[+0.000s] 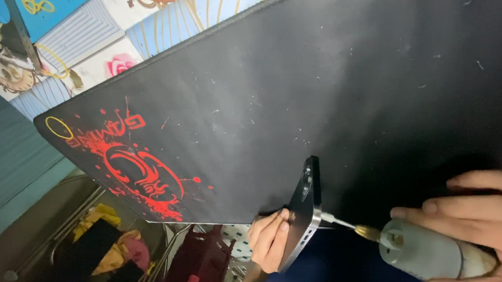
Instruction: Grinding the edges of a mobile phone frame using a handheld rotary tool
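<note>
Head view, tilted. A black mat (330, 94) with a red splatter design at its left end covered the table and filled most of the frame. A dark phone (304, 214) stood on its edge at the near rim of the mat, lower centre, camera end pointing up and far, silver side frame facing right.

The left hand (268, 240) was clamped on the phone from its left side, fingers curled against the flat face; the thumb was hidden behind the phone.

The right hand (480, 219), lower right, was wrapped around a grey rotary tool (427, 255), fingers lying over the top of its body. The tool pointed left. Its brass collet (366, 232) held a thin bit (336, 220), and the tip met the phone's right edge about mid-height; whether it actually touched was hard to tell, it looked like contact.

White specks and dust were scattered over the mat, mostly far and right of the phone.

Below the mat's near edge on the left, a red plastic stool (203, 256) sat on the floor, with a pile of yellow and pink cloth (113, 239) further left. A patterned tiled wall (108, 33) in blue, white and gold ran across the far left corner. Dark blue fabric, likely the person's clothing, showed between the hands at the bottom.
</note>
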